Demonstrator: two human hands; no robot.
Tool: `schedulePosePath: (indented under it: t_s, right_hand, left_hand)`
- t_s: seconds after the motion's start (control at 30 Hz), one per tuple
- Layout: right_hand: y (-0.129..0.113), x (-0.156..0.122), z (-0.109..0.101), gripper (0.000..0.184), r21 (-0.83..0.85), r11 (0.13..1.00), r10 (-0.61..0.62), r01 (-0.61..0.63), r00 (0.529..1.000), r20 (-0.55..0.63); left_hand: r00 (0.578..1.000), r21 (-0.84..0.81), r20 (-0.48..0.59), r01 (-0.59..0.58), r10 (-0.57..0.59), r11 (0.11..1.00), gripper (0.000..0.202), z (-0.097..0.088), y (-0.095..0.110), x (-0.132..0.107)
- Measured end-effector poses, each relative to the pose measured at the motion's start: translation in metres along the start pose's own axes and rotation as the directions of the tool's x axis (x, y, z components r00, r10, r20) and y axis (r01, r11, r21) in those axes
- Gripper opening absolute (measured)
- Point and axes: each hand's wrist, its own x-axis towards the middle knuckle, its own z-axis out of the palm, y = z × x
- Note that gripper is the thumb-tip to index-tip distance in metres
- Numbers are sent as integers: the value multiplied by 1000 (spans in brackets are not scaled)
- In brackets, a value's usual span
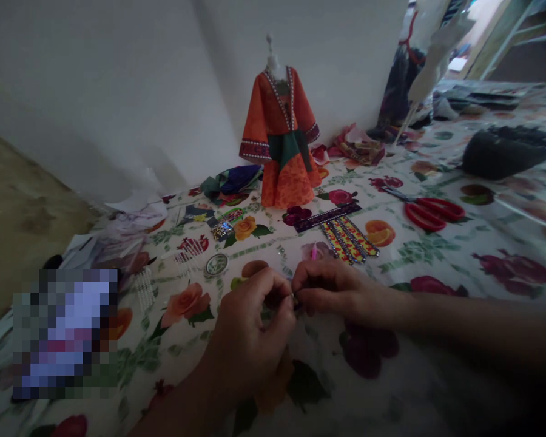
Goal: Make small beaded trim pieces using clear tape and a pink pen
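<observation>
Floral tablecloth [264, 243] under us, wall [118, 91] behind. Left hand [250, 334] and right hand [341, 291] nearly closed, fingertips [287, 285] meeting on something tiny [293, 295], too small to identify. Best we keep both pinches tight and wrists steady. Just past the fingertips: one pink pin [313, 251], one round badge [216, 264]. Farther off: about three yellow beaded strips [348, 243], one purple strip [326, 216], one pair of red scissors [432, 210], one orange doll dress [279, 145].
</observation>
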Motion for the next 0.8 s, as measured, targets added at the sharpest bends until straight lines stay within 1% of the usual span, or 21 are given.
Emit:
schedulePosePath:
  t_s: [0.23,0.4,0.53,0.63,0.73,0.8]
  right_hand:
    - [-3,2,1,5,121,992,34,-34,999,1]
    - [-3,2,2,6,180,982,59,-56,998,-9]
    - [-1,2,1,8,187,980,66,-63,998,-6]
    - [0,3,0,10,157,986,54,-51,998,-16]
    - [-1,3,-2,11,78,997,32,-29,999,-40]
    - [-3,3,-3,12,61,998,18,-14,998,-66]
  left_hand:
    - [1000,-45,4,30,-30,999,10,-2,-1,0]
    - [999,-66,2,33,-33,997,10,-2,-2,1]
    - [999,-99,-7,48,-49,994,11,-2,-2,1]
    - [998,-129,-21,52,-55,990,11,-2,-4,0]
    - [994,-166,-24,99,-105,981,9,-3,-6,1]
    - [990,-208,-13,135,-141,969,9,-6,-6,3]
